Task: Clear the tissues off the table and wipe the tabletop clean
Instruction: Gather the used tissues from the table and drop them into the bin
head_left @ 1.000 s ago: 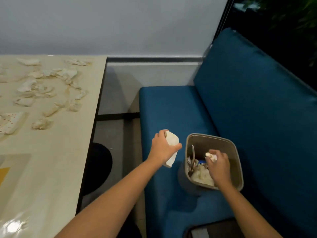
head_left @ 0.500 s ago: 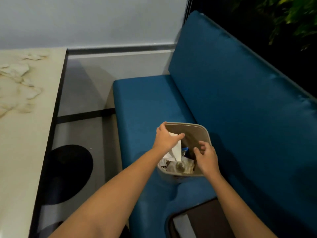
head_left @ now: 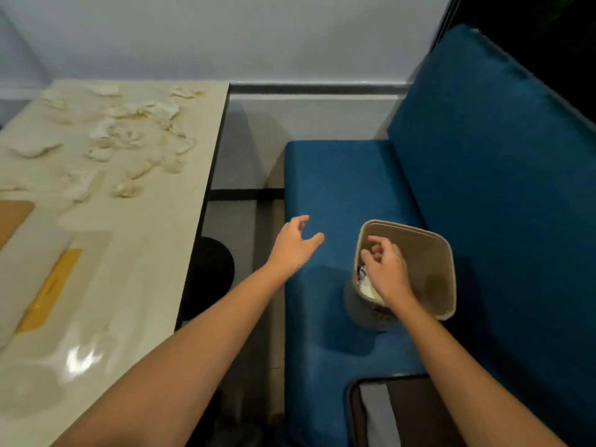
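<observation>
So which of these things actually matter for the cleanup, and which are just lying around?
Part of the job:
- tissues scattered on the table
- bin on the bench, with paper in it
- left hand, open and empty
- right hand over the bin

Just lying about:
- blue bench
- yellow item on the table
- dark bag

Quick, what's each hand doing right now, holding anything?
Left hand: open, empty, over the blue bench.
Right hand: fingers loosely curled over the bin, nothing visibly held.
</observation>
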